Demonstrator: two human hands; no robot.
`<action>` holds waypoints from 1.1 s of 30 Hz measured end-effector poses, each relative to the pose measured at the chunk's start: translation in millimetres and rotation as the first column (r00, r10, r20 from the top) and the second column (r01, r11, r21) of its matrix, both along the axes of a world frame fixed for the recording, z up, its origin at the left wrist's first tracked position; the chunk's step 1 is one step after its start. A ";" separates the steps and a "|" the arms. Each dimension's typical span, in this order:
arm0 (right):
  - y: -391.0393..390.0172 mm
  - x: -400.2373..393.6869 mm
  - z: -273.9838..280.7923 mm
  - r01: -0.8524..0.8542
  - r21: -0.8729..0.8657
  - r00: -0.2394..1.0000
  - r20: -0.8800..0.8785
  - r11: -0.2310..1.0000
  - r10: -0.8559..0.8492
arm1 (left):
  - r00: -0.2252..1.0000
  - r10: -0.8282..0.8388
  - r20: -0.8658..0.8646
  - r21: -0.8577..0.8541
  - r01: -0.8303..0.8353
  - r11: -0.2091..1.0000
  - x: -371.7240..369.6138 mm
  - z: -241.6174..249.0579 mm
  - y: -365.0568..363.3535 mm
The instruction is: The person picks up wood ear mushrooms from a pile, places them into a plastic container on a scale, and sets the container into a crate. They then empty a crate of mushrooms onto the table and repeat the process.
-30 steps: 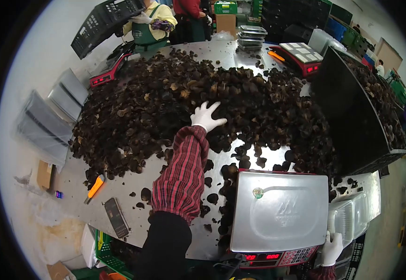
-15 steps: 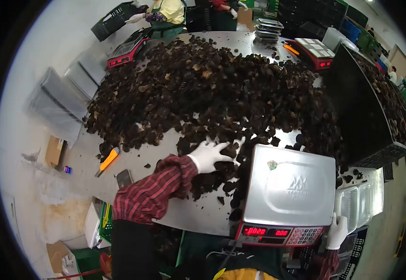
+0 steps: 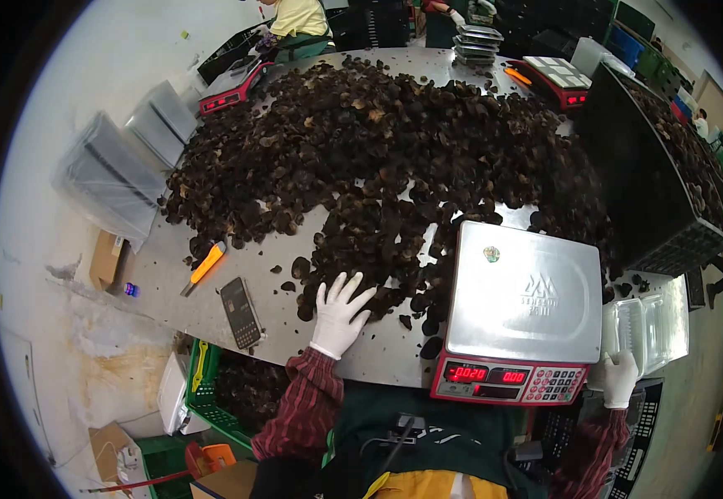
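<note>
My left hand (image 3: 341,318), in a white glove, lies with its fingers spread at the near edge of a large heap of dark dried wood ear mushrooms (image 3: 378,141). Its fingertips touch or hover just over the closest pieces. My right hand (image 3: 619,379), also gloved, is right of the scale, fingers drawn together at the near edge of a clear plastic tray (image 3: 630,324); its grip is partly hidden. Between the hands stands a red digital scale with a bare steel plate (image 3: 524,308); its lit display (image 3: 482,373) seems to read -0.020 and 0.00.
A phone (image 3: 240,313) and an orange utility knife (image 3: 205,268) lie on the left of the metal table (image 3: 158,279). A black crate (image 3: 640,183) of mushrooms leans at right. Two more scales, stacked trays (image 3: 478,46) and a co-worker in yellow (image 3: 299,21) are at the far side.
My left hand has drawn back from among the mushrooms towards the table's near edge, uncovering the phone. My right hand has shifted from the scale's side to the clear trays. The view has tilted slightly.
</note>
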State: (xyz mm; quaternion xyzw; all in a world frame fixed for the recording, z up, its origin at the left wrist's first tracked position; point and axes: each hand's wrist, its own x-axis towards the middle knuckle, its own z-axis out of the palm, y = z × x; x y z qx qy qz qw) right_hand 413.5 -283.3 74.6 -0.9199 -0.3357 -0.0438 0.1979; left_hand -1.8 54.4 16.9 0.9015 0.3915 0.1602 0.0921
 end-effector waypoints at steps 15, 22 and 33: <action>74.7 -102.7 54.6 -0.427 0.102 0.870 0.317 0.898 0.378 | 0.983 -0.168 -0.075 -0.036 0.165 0.986 102.8 5.7 6.0; 99.9 -128.0 67.6 -0.522 0.099 0.853 0.049 0.847 0.520 | 0.942 -0.335 0.036 -0.047 0.336 0.941 55.2 21.5 -27.9; 66.2 -87.3 41.1 0.107 0.453 0.986 -0.164 0.885 -0.035 | 0.956 0.095 0.277 0.116 -0.131 0.985 39.5 7.1 92.7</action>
